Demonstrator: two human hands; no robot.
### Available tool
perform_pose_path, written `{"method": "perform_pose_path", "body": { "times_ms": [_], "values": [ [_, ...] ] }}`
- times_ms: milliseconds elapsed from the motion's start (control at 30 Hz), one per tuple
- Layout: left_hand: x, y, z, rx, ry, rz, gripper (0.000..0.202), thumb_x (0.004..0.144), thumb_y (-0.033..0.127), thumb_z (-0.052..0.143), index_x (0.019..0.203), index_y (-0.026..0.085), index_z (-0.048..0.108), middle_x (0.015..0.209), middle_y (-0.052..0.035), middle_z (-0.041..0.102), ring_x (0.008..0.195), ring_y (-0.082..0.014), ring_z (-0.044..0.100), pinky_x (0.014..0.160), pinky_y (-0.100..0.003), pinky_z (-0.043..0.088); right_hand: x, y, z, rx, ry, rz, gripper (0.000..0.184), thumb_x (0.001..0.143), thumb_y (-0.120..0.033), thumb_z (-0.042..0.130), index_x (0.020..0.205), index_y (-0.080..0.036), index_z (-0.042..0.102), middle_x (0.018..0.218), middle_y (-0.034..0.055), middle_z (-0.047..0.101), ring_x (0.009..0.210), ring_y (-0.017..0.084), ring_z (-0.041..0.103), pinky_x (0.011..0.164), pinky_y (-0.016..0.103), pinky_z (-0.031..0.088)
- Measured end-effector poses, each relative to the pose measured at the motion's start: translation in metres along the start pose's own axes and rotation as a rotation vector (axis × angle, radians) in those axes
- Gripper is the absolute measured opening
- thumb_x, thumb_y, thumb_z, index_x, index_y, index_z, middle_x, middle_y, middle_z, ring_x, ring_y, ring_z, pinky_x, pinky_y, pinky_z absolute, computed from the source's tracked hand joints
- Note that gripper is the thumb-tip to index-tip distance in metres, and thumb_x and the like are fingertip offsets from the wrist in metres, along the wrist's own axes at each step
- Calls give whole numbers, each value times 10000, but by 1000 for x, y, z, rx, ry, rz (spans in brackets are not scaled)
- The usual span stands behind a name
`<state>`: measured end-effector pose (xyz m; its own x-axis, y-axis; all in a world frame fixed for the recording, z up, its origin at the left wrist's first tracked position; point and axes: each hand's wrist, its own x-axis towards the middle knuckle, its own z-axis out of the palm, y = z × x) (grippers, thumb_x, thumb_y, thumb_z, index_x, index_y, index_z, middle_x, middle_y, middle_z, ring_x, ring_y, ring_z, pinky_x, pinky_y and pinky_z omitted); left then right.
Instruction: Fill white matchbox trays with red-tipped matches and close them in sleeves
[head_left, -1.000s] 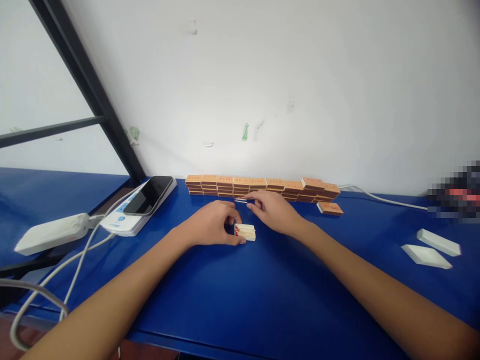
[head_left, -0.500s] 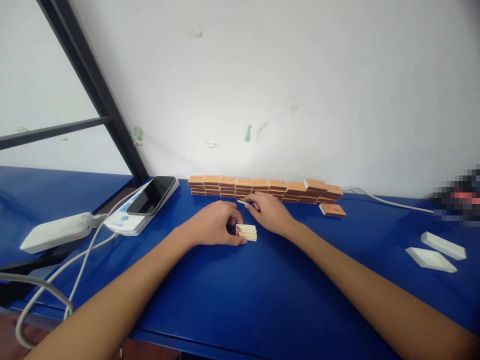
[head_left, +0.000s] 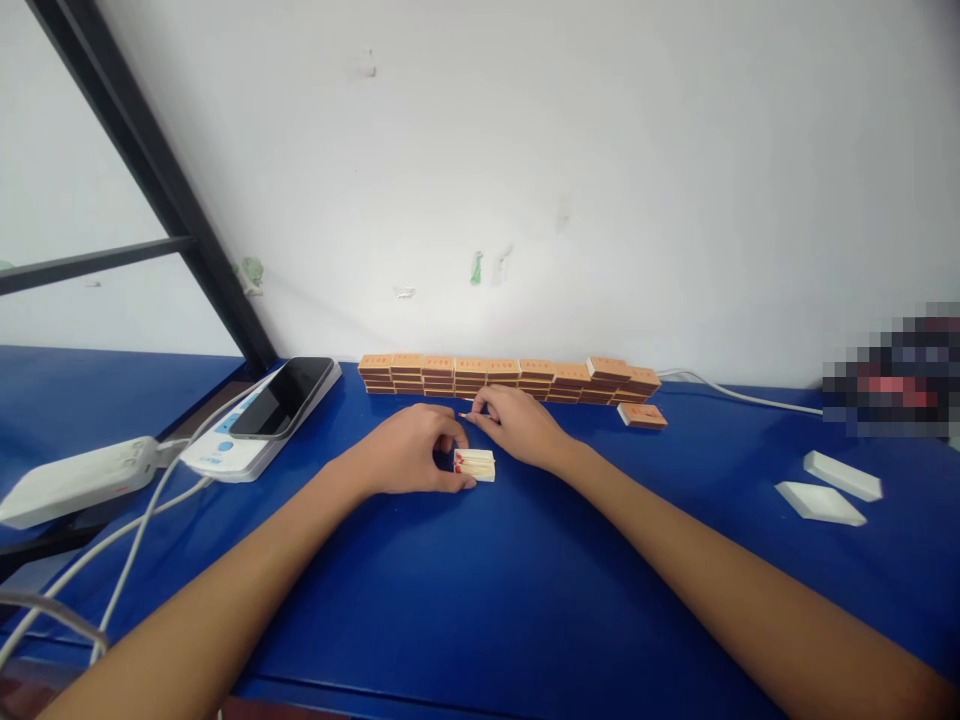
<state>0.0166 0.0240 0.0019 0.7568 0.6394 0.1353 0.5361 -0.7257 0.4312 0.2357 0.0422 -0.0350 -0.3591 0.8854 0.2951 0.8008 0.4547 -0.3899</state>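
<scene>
My left hand [head_left: 411, 450] is closed, thumb and fingers gripping the left end of a small white matchbox tray [head_left: 486, 466]. Red-headed matches lie across this tray, their heads toward the left. Just beyond it, my right hand [head_left: 523, 428] pinches a match [head_left: 466, 415] between thumb and forefinger, its red tip pointing left. Whether more than one match is in that pinch I cannot tell. Behind both hands runs a long row of stacked orange matchboxes [head_left: 450, 375], partly covered by my right hand. A single matchbox [head_left: 643, 415] lies flat in front of the row's right end.
A black phone [head_left: 283, 397] rests on a white device [head_left: 217, 457] at the left, near a white power bank [head_left: 82, 480] and looping cables [head_left: 146, 515]. Two white blocks [head_left: 821, 502] lie at the right. A black metal frame [head_left: 161, 170] stands at the left.
The view has turned slightly right, so everything appears further left. My right hand has lowered the match a little toward the tray. My left hand keeps its grip on the tray.
</scene>
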Motion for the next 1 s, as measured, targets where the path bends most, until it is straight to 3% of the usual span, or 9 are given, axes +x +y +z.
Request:
{"method": "perform_pose_path", "body": {
  "times_ms": [133, 367, 600, 900, 1000],
  "values": [
    [0, 0, 0, 5, -4, 2, 289, 777, 431, 847, 940, 200, 784, 881, -29, 661, 731, -157, 601, 649, -272, 451, -1, -3, -1, 4, -24, -13, 102, 1023, -268, 622, 1039, -186, 680, 973, 51, 699, 834, 165, 609, 716, 276, 383],
    [0, 0, -2, -1, -1, -40, 288, 761, 416, 866, 940, 205, 783, 870, -20, 654, 733, -156, 596, 651, -273, 455, -2, -5, -2, 16, -85, 17, 98, 1022, -249, 629, 960, -186, 671, 987, 69, 733, 871, 188, 649, 705, 284, 396],
    [0, -1, -4, 19, 16, -53, 288, 782, 433, 851, 943, 206, 779, 860, -24, 666, 732, -159, 607, 649, -273, 450, -12, -1, -18, 48, -87, 27, 107, 1039, -261, 613, 980, -186, 661, 1001, 69, 725, 910, 195, 644, 757, 291, 409],
    [1, -3, -1, 69, 42, -47, 292, 778, 439, 853, 882, 184, 757, 845, -22, 669, 720, -155, 588, 621, -270, 421, -33, -35, -22, 136, -131, -21, 119, 1022, -270, 610, 960, -200, 684, 919, 29, 689, 823, 169, 586, 709, 285, 370],
    [1, -2, -2, 61, 37, -45, 298, 779, 438, 856, 898, 181, 761, 848, -24, 668, 726, -158, 594, 628, -272, 431, -29, -32, -22, 105, -94, -15, 137, 1014, -271, 619, 935, -202, 706, 861, 16, 670, 783, 158, 574, 708, 283, 372]
  ]
}}
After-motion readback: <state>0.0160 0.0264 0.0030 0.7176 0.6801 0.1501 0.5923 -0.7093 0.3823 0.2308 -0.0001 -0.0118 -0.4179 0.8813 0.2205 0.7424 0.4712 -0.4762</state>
